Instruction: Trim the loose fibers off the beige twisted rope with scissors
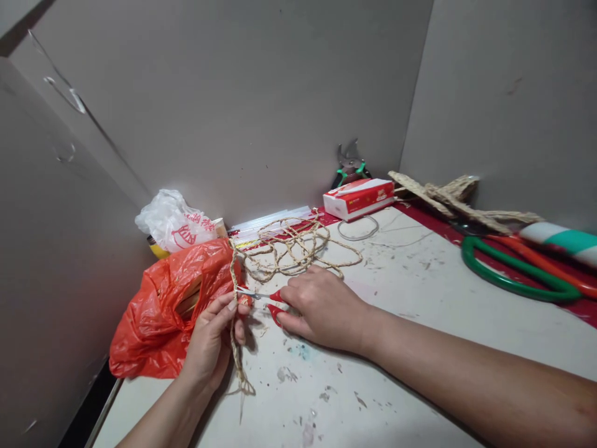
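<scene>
My left hand (215, 326) pinches a tan braided straw cord (234, 274) between thumb and fingers. The cord's frayed tail hangs below that grip, near the white tabletop (336, 398). My right hand (321, 306) is closed on the red handles of small scissors (276, 302). Their blades are slightly parted and lie at the cord, just above my left fingertips; whether they touch it I cannot tell. The rest of the cord lies in loose loops (298, 249) behind my hands. A small red-and-orange item beside my left fingers is too small to name.
An orange plastic bag (149, 311) stands at left, with a white plastic bag (175, 218) behind it. Toward the back wall are a tissue box (361, 202), pruning shears (351, 165) and a wire coil (358, 228). Dried straw strips (448, 196) and a large green handle (517, 274) lie at right.
</scene>
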A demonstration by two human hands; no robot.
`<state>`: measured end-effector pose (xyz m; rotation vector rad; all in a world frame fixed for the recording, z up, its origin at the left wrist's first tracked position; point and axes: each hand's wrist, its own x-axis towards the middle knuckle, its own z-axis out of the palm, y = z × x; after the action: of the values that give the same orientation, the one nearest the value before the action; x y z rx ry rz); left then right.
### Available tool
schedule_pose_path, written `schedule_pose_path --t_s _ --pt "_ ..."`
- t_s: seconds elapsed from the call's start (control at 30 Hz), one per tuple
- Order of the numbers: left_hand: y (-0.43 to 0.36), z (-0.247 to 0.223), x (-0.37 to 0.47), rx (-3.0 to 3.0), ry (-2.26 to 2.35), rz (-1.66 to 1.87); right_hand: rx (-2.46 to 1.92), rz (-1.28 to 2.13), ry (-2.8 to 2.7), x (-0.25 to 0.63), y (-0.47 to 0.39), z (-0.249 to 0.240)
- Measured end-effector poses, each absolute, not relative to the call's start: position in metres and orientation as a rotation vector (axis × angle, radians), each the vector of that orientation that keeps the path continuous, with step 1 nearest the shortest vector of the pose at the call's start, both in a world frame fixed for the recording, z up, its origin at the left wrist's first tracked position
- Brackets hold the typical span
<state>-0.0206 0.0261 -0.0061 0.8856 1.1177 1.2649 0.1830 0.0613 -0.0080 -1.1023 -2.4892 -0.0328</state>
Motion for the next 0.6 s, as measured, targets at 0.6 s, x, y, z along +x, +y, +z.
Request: schedule_pose_path --t_s 0.6 --pt "0.0236 -0.004 -0.0192 0.873 1.034 1.2 -1.107 -0.015 -2.489 0.1813 0.0631 -0.0087"
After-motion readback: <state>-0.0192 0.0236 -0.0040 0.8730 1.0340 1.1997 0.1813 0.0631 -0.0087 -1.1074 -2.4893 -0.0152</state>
